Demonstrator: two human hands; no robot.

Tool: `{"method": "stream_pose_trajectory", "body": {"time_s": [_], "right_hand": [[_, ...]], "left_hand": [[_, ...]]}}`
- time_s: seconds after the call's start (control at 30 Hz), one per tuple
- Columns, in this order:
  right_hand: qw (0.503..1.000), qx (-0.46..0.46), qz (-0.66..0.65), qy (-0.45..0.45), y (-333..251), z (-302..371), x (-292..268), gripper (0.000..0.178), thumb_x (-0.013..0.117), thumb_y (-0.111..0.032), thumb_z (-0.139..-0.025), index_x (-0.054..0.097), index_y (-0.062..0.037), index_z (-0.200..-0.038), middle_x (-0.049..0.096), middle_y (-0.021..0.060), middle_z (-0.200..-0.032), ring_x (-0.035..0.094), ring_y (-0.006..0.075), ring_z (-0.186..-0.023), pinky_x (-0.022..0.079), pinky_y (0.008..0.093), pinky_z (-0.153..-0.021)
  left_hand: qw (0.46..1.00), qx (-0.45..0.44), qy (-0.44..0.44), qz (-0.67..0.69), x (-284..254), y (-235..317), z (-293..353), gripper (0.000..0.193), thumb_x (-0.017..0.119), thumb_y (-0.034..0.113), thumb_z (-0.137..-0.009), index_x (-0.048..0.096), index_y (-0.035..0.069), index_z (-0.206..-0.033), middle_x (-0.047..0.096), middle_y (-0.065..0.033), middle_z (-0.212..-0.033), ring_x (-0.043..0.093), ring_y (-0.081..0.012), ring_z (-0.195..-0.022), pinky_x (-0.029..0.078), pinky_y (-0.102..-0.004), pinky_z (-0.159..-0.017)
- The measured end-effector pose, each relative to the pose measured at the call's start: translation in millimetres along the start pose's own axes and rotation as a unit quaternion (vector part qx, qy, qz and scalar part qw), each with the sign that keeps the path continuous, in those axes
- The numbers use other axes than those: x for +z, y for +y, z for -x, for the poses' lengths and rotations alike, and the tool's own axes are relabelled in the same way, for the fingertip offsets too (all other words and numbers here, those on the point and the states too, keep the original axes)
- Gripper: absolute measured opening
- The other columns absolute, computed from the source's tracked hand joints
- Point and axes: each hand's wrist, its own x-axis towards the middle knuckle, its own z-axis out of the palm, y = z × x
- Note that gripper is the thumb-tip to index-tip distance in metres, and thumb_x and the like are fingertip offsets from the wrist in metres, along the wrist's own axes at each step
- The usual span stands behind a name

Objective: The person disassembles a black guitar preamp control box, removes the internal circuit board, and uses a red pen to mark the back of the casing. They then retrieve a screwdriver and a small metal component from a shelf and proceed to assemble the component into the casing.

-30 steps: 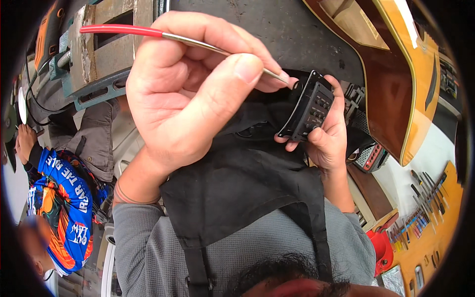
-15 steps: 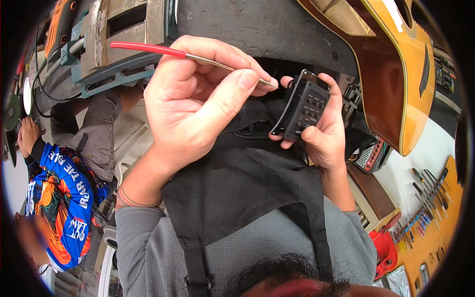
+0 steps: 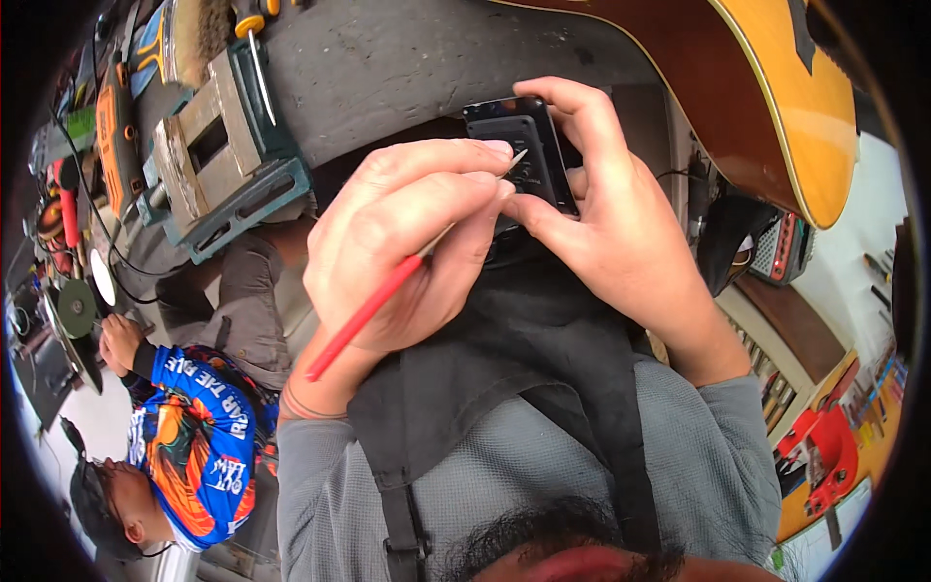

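Observation:
A black guitar preamp [image 3: 500, 124] with small controls on its face is held in front of my apron. My right hand [image 3: 630, 209] grips it from the right, fingers behind its far edge and thumb at its near edge. Between thumb and fingertips, my left hand [image 3: 383, 238] pinches a slim red-handled tool [image 3: 361, 318] with a thin metal shaft. Its pointed tip lies over the preamp's face, by the controls; whether it touches cannot be made out. My left fingers hide part of that face.
Beyond my hands is a dark workbench [image 3: 388, 68], with a steel vise [image 3: 208, 145] and a screwdriver [image 3: 257, 68] at left. A yellow-topped guitar body [image 3: 790, 126] juts in at upper right. Another person [image 3: 199, 436] in a blue and orange shirt works at left, beside an orange power tool [image 3: 118, 141].
The tool's tip has come from beside the preamp to over its face, its handle now pointing down toward me. The preamp has turned and moved left and away; my view has shifted.

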Motion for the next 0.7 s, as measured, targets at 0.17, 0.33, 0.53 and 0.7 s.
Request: {"method": "stream_pose_trajectory", "body": {"time_s": [0.17, 0.33, 0.53, 0.7], "right_hand": [[0.996, -0.034, 0.086, 0.007, -8.6, 4.1, -9.8, 0.074, 0.080, 0.003, -0.093, 0.050, -0.0098, -0.159, 0.069, 0.0161, -0.144, 0.077, 0.0289, -0.122, 0.063, 0.0371, -0.093], [0.992, -0.068, 0.100, 0.018, 1.5, 4.1, -8.1, 0.072, 0.080, 0.001, -0.093, 0.051, -0.0116, -0.158, 0.068, 0.0190, -0.147, 0.071, 0.0443, -0.128, 0.059, 0.0469, -0.102], [0.992, -0.061, 0.107, 0.018, 3.2, 4.0, -9.7, 0.070, 0.079, 0.000, -0.094, 0.051, -0.0127, -0.157, 0.069, 0.0218, -0.144, 0.069, 0.0473, -0.130, 0.058, 0.0498, -0.102], [0.992, -0.063, 0.107, 0.019, 4.9, 4.0, -11.4, 0.068, 0.078, -0.001, -0.094, 0.051, -0.0125, -0.155, 0.072, 0.0237, -0.135, 0.071, 0.0485, -0.124, 0.059, 0.0515, -0.099]], "left_hand": [[0.995, 0.025, -0.073, -0.065, 8.0, 11.0, -7.1, 0.036, 0.080, -0.019, -0.091, 0.067, -0.003, -0.121, 0.082, -0.0249, -0.109, 0.083, -0.0336, -0.102, 0.065, -0.0399, -0.091], [0.989, 0.034, -0.088, -0.112, 16.3, 15.6, -13.2, 0.034, 0.083, -0.018, -0.089, 0.070, -0.003, -0.116, 0.083, -0.0226, -0.107, 0.083, -0.0310, -0.099, 0.064, -0.0377, -0.089], [0.988, 0.022, -0.085, -0.125, 21.6, 12.9, -12.5, 0.031, 0.083, -0.017, -0.090, 0.071, -0.003, -0.115, 0.083, -0.0204, -0.105, 0.082, -0.0288, -0.097, 0.064, -0.0364, -0.088], [0.988, 0.020, -0.086, -0.128, 24.0, 14.2, -15.2, 0.031, 0.082, -0.017, -0.090, 0.071, -0.003, -0.115, 0.083, -0.0192, -0.105, 0.081, -0.0280, -0.096, 0.063, -0.0365, -0.088]]}}
